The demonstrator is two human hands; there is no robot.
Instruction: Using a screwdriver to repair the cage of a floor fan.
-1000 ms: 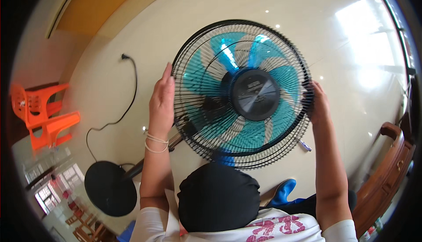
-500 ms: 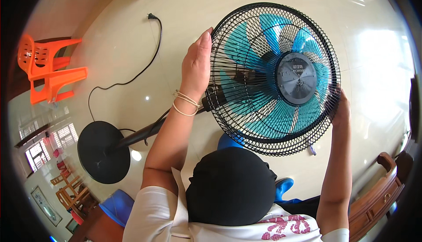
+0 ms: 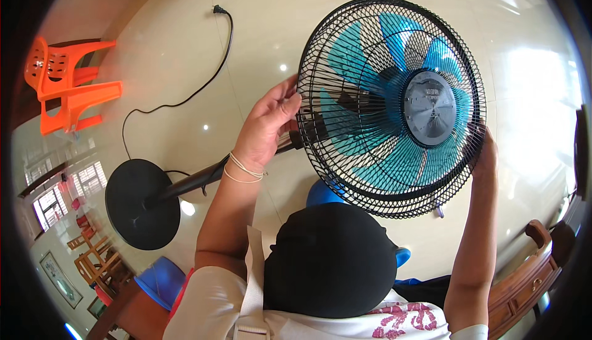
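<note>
A black pedestal fan stands before me, its round wire guard (image 3: 391, 201) enclosing teal-blue blades (image 3: 345, 50) and a shiny dark hub cap (image 3: 430, 108). At the guard's left rim is my left hand (image 3: 268, 121), thumb near the front edge and fingers curled behind it, partly hidden. My right hand (image 3: 486, 152) grips the opposite rim, its fingers mostly concealed by the wires. From the guard, a dark pole (image 3: 194, 181) slants down left to a round black base (image 3: 140, 207) on the floor.
A black power cord (image 3: 185, 100) with a plug (image 3: 218, 10) curves across the glossy tiles. An orange plastic chair (image 3: 80, 96) stands at left, a blue plastic chair (image 3: 161, 281) at lower left. Dark wooden furniture (image 3: 524, 278) is at lower right.
My left hand has slid down along the guard's left rim, and its raised, straight fingers have curled in. The guard sits slightly further right, with my right hand still at its edge.
</note>
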